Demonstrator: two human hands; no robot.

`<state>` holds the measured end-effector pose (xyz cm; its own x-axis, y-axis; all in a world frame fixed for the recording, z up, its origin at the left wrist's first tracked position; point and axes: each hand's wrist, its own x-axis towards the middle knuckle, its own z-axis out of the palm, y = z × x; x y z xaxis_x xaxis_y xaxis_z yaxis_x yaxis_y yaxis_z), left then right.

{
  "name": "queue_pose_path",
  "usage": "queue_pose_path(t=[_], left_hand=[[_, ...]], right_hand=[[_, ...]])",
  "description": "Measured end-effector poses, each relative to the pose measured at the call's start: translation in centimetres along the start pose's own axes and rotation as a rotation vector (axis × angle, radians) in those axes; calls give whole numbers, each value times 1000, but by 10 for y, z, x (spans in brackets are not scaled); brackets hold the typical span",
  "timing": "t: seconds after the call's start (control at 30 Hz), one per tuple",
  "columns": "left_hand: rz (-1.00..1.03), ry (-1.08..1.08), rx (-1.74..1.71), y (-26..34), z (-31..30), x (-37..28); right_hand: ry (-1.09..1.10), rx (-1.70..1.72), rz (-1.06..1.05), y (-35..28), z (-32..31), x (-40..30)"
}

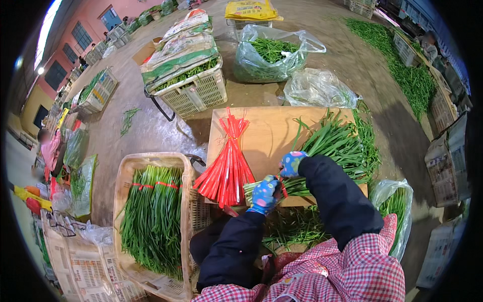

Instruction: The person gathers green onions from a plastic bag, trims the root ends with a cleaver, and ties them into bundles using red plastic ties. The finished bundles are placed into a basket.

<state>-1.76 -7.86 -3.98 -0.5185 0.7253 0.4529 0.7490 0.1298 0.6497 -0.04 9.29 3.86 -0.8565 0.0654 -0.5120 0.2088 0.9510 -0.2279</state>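
Observation:
My left hand [265, 194], in a blue patterned glove, grips a bundle of green chives [296, 187] near its pale cut ends. A red tie [283, 187] goes around this bundle just right of that hand. The curled fingers of my right hand [293, 164] meet at the top of the tie; their tips are partly hidden. Loose chives [334, 145] lie on the right of the wooden board [264, 128]. Left of my hands, a fanned sheaf of red ties [231, 166] is bound at its middle.
A plastic crate [151, 158] at left holds chive bundles with red ties [151, 219]. Beyond the board are a covered crate [192, 94], a clear bag of greens [271, 60] and a crumpled plastic bag [319, 88]. Another bag of chives [394, 211] stands by my right side.

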Motion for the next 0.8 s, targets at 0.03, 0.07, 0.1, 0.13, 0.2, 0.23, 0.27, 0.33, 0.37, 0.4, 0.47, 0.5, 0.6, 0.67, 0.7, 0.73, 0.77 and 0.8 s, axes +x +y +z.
queue_pose_path(t=[0.03,0.07,0.1,0.13,0.2,0.23,0.27,0.33,0.37,0.4,0.47,0.5,0.6,0.67,0.7,0.73,0.77,0.8], left_hand=[[37,12,85,11,3,1],[67,-70,171,15,8,3],[96,-165,252,20,13,3],[174,-181,277,27,17,3],[242,-203,230,42,19,1],[263,-229,152,50,17,-3],[201,-181,94,63,3,-5],[107,-47,20,58,-16,-3],[60,24,2,50,-25,-1],[-82,55,-70,38,-30,3],[-255,89,-58,10,-33,9],[-270,81,4,-3,-27,14],[-275,-75,80,-22,-18,21],[-330,-164,18,-27,-14,28],[-346,-157,15,-23,-13,28],[-347,-179,25,-24,-14,29],[-349,-200,37,-25,-15,26],[-336,-155,16,-27,-14,22]], right_hand=[[-56,51,-22,-1,-5,7],[-90,51,-54,0,-5,15],[-131,62,-83,1,2,25],[-119,-39,-119,-8,11,35],[75,-205,-416,1,25,47],[267,-266,-666,15,32,47],[359,152,-442,14,28,29],[558,601,-144,19,10,-13],[665,663,-102,28,14,-32],[848,508,-121,45,33,-41],[781,408,-185,38,50,-62],[766,351,-260,35,57,-71],[822,95,-394,8,69,-64],[872,84,-333,0,84,-55],[896,106,-313,2,88,-48],[916,121,-297,6,90,-41],[977,210,-245,5,96,-35],[968,183,-264,8,100,-32]])
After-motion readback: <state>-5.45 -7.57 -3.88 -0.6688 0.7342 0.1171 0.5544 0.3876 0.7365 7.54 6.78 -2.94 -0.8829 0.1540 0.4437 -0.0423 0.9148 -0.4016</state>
